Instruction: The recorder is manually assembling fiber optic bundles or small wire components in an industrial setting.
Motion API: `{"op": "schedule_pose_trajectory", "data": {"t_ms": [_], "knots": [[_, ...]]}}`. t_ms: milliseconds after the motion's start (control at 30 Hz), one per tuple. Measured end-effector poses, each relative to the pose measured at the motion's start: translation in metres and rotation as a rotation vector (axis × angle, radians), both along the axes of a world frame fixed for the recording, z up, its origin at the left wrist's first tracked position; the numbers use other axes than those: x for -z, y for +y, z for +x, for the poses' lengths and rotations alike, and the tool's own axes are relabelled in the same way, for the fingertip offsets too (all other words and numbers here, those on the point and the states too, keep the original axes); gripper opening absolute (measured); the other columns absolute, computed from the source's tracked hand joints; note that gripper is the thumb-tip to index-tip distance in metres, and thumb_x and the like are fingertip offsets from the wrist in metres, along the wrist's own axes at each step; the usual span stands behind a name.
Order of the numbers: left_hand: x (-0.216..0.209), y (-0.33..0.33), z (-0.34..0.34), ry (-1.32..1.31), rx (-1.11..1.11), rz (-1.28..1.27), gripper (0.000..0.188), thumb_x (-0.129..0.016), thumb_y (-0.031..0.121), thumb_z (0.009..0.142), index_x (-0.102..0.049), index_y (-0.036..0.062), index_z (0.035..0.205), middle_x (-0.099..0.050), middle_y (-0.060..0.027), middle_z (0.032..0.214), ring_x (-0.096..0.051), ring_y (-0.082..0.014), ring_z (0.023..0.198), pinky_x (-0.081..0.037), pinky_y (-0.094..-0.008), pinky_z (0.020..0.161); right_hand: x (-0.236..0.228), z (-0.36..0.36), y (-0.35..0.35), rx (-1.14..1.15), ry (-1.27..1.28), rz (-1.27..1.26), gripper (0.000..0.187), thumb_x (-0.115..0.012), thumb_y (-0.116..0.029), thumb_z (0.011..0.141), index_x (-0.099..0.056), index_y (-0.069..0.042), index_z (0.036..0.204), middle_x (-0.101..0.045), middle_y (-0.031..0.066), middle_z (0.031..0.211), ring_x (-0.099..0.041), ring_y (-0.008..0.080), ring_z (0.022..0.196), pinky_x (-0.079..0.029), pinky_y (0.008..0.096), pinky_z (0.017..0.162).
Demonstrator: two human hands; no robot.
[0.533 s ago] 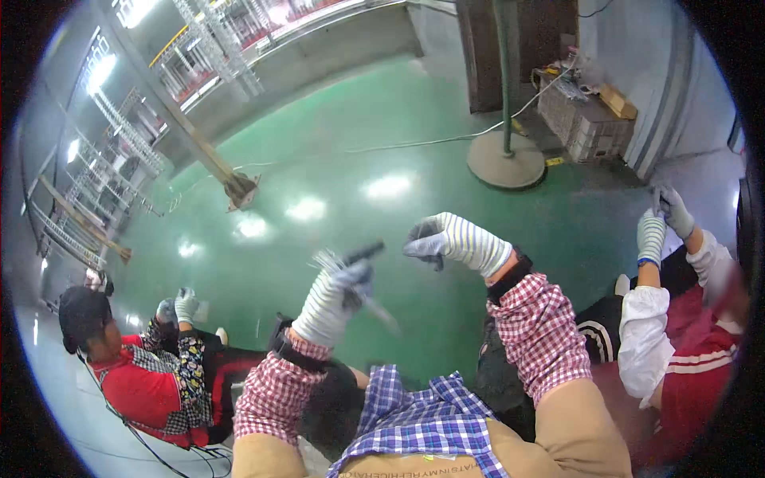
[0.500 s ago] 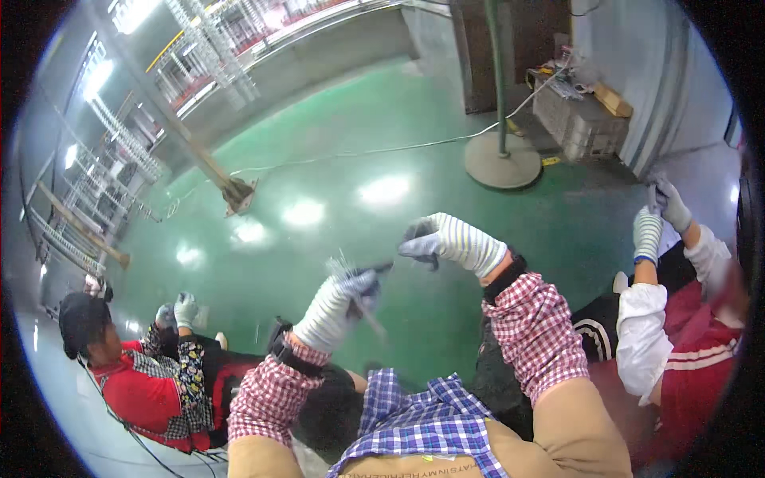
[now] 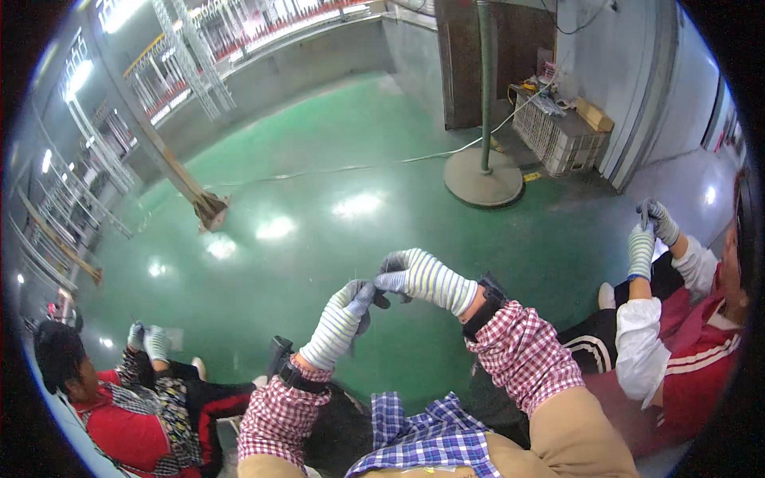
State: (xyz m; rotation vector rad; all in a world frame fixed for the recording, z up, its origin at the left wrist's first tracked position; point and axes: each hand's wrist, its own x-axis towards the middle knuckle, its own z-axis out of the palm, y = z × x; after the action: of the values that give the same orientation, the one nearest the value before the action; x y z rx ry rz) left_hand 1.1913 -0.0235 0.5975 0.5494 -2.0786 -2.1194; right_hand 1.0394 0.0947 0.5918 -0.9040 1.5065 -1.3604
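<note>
My left hand (image 3: pixel 339 323) and my right hand (image 3: pixel 434 280) both wear striped knit gloves with grey palms. They meet in front of me above the green floor, fingertips touching or nearly so. The left fingers are closed in a pinch, and only faint thin strands show above them. What they grip is too small and covered to name. My right fingers are curled and pressed together against the left fingertips; whatever lies between them is hidden by the gloves.
One co-worker (image 3: pixel 131 406) sits at lower left, another (image 3: pixel 685 342) at right, each with gloved hands together. A green pole on a round base (image 3: pixel 484 177) stands ahead. Beyond are a crate (image 3: pixel 558 131), a slanted post (image 3: pixel 163 143) and a cable (image 3: pixel 351 168) across the floor.
My hands were apart and have come together; the right moved down and left. The dark piece and thin strands that stuck out of my left hand are now mostly hidden. The view shifted slightly.
</note>
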Motion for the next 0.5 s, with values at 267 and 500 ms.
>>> {"op": "schedule_pose_trajectory", "data": {"t_ms": [267,500], "knots": [[0.012,-0.025,-0.014,0.073,-0.136,0.048,0.027,-0.053,0.031,0.092,-0.061,0.0070,0.099,-0.061,0.0011,0.075,-0.038,-0.0016,0.046,-0.029,-0.0179,0.040,0.001,-0.003,-0.024,0.117,-0.099,-0.065,0.033,-0.064,-0.029,0.085,-0.062,0.000,0.100,-0.059,0.0030,0.076,-0.057,0.0102,0.064,-0.048,0.0237,0.058],[0.015,-0.035,-0.021,0.149,-0.322,0.176,0.023,-0.056,0.027,0.091,-0.062,0.0058,0.098,-0.054,0.0042,0.063,-0.038,-0.0023,0.043,-0.027,-0.0191,0.038,0.001,-0.001,-0.032,-0.047,-0.260,-0.122,0.038,-0.058,-0.030,0.090,-0.059,0.001,0.110,-0.065,0.0083,0.091,-0.063,0.0156,0.074,-0.053,0.0289,0.068]]}}
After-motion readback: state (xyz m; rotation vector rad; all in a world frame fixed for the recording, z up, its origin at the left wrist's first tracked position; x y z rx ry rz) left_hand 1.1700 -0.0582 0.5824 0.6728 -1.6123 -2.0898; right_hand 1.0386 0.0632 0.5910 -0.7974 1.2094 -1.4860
